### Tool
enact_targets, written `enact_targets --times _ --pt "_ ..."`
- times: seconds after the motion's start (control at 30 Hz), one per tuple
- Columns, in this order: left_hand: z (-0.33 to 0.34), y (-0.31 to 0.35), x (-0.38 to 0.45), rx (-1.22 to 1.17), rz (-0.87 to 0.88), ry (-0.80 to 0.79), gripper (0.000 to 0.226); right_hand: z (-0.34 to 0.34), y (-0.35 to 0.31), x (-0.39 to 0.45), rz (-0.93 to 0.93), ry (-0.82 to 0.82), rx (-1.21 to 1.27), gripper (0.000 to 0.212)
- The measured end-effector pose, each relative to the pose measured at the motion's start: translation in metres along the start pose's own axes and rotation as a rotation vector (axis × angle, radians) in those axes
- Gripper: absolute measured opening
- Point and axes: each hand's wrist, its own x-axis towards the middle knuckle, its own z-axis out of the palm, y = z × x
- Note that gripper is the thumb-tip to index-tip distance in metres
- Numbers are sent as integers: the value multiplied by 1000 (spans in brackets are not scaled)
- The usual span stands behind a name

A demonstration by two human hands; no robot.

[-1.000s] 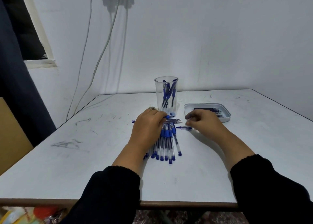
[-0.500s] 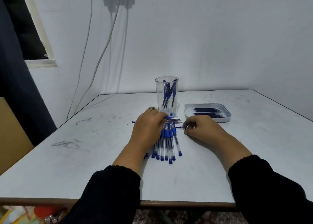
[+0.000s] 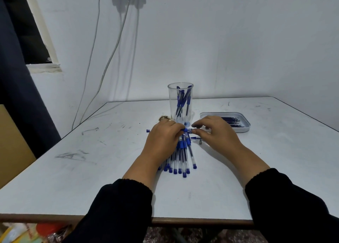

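Newly reached by the right hand (image 3: 218,134), the pen (image 3: 187,130) lies crosswise over the pile (image 3: 183,158) by the cup (image 3: 180,103), right fingers (image 3: 200,124) pinching its end, left hand (image 3: 163,140) clamped round the barrel. Better twist gently, keeping it low over the counter (image 3: 110,169).

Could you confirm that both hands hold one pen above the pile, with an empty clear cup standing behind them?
Not quite: the head view shows the clear cup holds several blue pens. The left hand and right hand do hold one pen above the pile.

L hand (image 3: 163,140) palm down, fingers curled, R hand (image 3: 218,134) pinching w/ thumb+forefinger
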Motion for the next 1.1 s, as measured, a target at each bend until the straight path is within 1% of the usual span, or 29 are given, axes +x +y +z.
enact_targets --times 0.13,0.3,0.43,0.57,0.73,0.83,0.93,1.0,1.1 --pt "1 0 0 -6 8 3 14 3 4 2 -13 1 -6 9" --pt "-2 -5 0 21 -42 56 15 -1 11 5 45 41 -15 10" --pt "-3 -11 0 49 -84 80 15 -5 21 6 96 68 43 8" --pt "-5 -20 -1 84 -147 102 17 -8 28 8 145 99 76 10" --pt "-8 -31 -1 140 -274 130 18 -6 39 11 242 145 109 10" --pt "-7 -30 0 162 -308 138 19 2 44 18 256 160 9 10" --pt "-5 -28 1 176 -282 131 21 14 43 26 253 126 -196 14" --pt "-3 -28 1 181 -263 137 21 21 39 32 240 109 -278 14" --pt "-2 -29 1 180 -266 141 21 28 35 43 256 17 -342 16"
